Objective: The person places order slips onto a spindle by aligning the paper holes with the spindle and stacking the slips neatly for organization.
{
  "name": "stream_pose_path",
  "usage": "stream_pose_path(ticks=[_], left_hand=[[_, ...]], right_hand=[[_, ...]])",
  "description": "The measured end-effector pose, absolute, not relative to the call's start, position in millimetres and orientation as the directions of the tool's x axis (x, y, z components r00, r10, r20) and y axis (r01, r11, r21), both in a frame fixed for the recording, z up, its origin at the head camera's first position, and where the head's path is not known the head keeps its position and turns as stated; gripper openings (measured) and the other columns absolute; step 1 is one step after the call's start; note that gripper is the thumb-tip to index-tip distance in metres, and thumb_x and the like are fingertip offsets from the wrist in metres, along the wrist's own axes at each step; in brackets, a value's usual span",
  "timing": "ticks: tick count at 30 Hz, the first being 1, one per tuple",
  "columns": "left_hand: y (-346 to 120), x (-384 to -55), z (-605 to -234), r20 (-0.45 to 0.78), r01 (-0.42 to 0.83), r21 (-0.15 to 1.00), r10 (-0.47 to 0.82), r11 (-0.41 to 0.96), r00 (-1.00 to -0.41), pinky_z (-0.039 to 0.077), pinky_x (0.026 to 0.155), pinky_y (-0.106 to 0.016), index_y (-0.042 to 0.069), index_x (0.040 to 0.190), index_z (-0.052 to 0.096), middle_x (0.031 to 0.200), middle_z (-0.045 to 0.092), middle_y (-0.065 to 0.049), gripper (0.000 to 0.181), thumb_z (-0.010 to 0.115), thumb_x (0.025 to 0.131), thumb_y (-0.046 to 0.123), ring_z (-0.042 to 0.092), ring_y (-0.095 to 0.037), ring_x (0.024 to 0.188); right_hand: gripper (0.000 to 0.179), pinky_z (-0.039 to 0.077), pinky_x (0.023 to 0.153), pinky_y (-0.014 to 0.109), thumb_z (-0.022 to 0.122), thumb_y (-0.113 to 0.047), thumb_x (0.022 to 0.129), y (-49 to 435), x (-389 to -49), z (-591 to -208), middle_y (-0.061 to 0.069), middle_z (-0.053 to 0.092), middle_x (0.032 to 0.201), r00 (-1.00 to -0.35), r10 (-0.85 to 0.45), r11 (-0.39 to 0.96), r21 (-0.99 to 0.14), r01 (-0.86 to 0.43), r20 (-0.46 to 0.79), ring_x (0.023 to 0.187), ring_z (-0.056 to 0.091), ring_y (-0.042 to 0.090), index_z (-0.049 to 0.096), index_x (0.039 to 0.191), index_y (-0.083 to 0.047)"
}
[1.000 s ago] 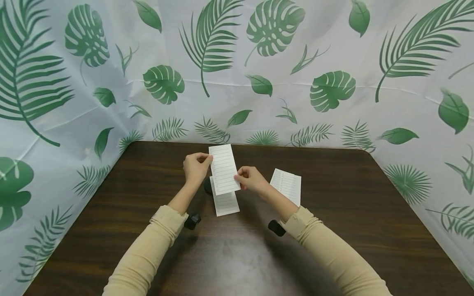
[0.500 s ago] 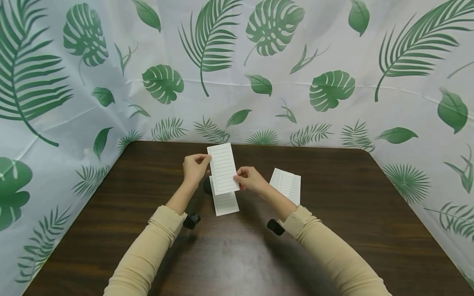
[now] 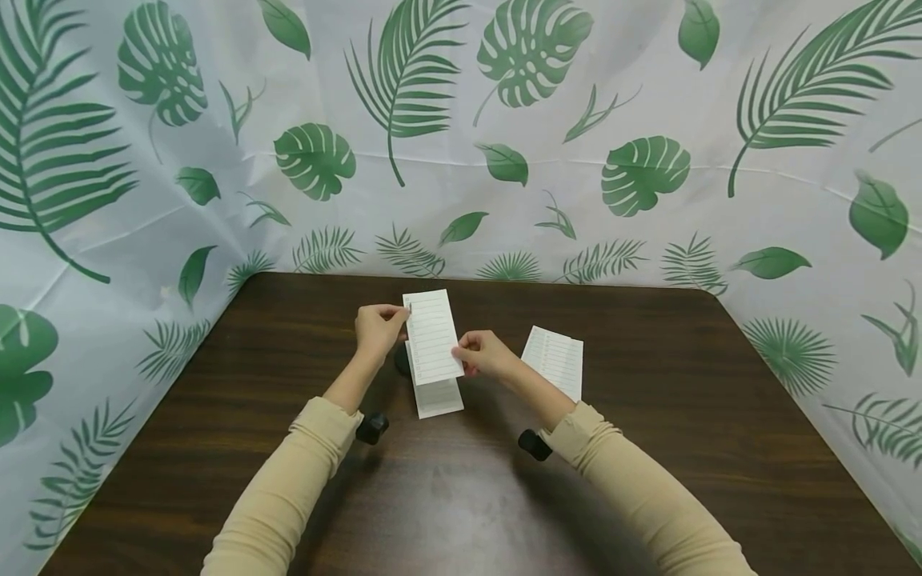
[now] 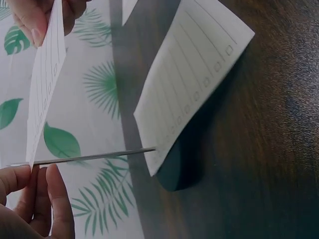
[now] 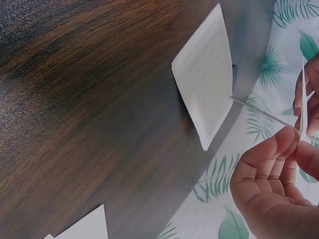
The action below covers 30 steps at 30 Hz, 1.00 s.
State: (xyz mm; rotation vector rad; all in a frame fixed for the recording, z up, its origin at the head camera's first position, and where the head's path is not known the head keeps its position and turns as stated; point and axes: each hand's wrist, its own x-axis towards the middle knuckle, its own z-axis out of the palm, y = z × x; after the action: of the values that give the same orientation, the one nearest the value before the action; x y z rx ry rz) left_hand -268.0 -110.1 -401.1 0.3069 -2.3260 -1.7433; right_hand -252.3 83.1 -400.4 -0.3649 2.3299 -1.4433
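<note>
A lined white paper slip (image 3: 432,336) with small checkboxes is pinched between thumb and fingers of both hands. My left hand (image 3: 378,330) grips its left edge near the upper corner, and my right hand (image 3: 486,354) its right edge lower down. A thin metal spike (image 4: 99,157) meets this slip beside the left fingertips; in the head view its tip seems to show through the paper. Lower on the spike sits another lined slip (image 4: 192,74), pierced near one corner. Its round dark base (image 4: 174,172) stands on the table, mostly hidden by the slips.
More lined slips (image 3: 555,360) lie overlapping on the dark wooden table (image 3: 684,432), by my right forearm. A leaf-patterned curtain (image 3: 446,192) hangs behind the table. Black wrist devices (image 3: 372,429) are worn under both forearms.
The held slip has come down slightly, and a dark spike tip now appears at its upper left corner. Both hands keep their pinch, the right one a little lower.
</note>
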Motion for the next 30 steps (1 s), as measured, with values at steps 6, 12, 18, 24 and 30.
stream_pose_path(ticks=[6,12,18,24,30], left_hand=[[-112,-269,-406,-0.01,-0.097,0.949,-0.278,0.299,-0.96,0.058,0.053,-0.02,-0.007,0.096,0.071,0.098,0.068,-0.023,0.021,0.062,0.087,0.01,0.056,-0.005,0.05],[-115,-270,-411,-0.052,-0.135,0.942,-0.266,0.306,-0.963,0.057,0.054,-0.017,-0.007,0.097,0.07,0.102,0.067,-0.022,0.022,0.062,0.087,0.011,0.062,-0.013,0.063],[-117,-270,-419,-0.067,-0.143,0.947,-0.258,0.288,-0.964,0.059,0.057,-0.02,-0.007,0.096,0.07,0.101,0.067,-0.021,0.021,0.065,0.086,0.01,0.065,-0.02,0.075],[-118,-271,-429,-0.109,-0.197,0.926,-0.272,0.322,-0.956,0.058,0.053,-0.02,-0.005,0.095,0.071,0.105,0.066,-0.021,0.021,0.067,0.085,0.013,0.064,-0.013,0.063],[-116,-274,-439,-0.13,-0.242,0.881,-0.283,0.407,-0.95,0.055,0.048,-0.018,-0.002,0.095,0.072,0.107,0.068,-0.02,0.021,0.068,0.085,0.016,0.053,-0.002,0.041]], right_hand=[[0.013,0.046,0.052,0.021,0.054,-0.005,0.093,82,-252,-404,-0.001,0.049,0.058,-0.896,-0.398,0.443,-0.896,-0.002,-0.195,0.052,0.047,0.008,0.056,0.086,0.006],[0.015,0.047,0.051,0.02,0.055,-0.005,0.093,79,-253,-411,-0.002,0.051,0.058,-0.891,-0.389,0.457,-0.889,0.032,-0.232,0.051,0.048,0.007,0.058,0.083,0.005],[0.015,0.046,0.049,0.017,0.056,-0.005,0.092,78,-254,-416,-0.002,0.052,0.058,-0.887,-0.368,0.486,-0.871,0.074,-0.281,0.05,0.048,0.005,0.061,0.088,0.009],[0.017,0.052,0.052,0.02,0.06,-0.011,0.091,83,-263,-435,0.001,0.055,0.059,-0.871,-0.395,0.509,-0.859,0.055,-0.29,0.05,0.051,0.006,0.066,0.084,0.003],[0.022,0.056,0.049,0.03,0.068,-0.028,0.086,98,-323,-535,0.006,0.064,0.063,-0.855,-0.448,0.521,-0.853,-0.012,-0.262,0.05,0.061,0.014,0.067,0.078,-0.008]])
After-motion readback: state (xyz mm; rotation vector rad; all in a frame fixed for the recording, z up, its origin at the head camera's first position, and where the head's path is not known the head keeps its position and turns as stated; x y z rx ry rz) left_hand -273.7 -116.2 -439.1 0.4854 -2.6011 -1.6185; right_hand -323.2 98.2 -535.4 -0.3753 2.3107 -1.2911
